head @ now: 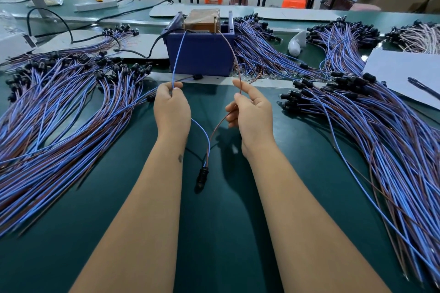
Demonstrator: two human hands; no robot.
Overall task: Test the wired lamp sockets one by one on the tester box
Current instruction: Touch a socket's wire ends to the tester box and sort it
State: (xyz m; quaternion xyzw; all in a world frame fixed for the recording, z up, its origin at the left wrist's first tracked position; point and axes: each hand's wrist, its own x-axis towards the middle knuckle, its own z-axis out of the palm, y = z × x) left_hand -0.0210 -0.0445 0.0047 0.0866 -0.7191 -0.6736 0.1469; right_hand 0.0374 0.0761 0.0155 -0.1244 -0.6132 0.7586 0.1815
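Note:
One wired lamp socket (pixel 202 175) hangs black and unlit between my forearms, just above the green table (pixel 214 233). My left hand (pixel 172 107) pinches its blue wire (pixel 177 54), whose end reaches the left brass pin on the blue tester box (pixel 200 53). My right hand (pixel 251 112) pinches its brown wire (pixel 234 59), which runs up to the right brass pin. Both wires arc down from my hands and meet at the socket.
Large heaps of wired sockets lie on the left (pixel 59 107), on the right (pixel 371 126) and behind the box (pixel 257 47). A white sheet with a pen (pixel 404 76) sits at the right. A white bulb (pixel 296 43) lies beside the box, and a black cable (pixel 152 47) enters it.

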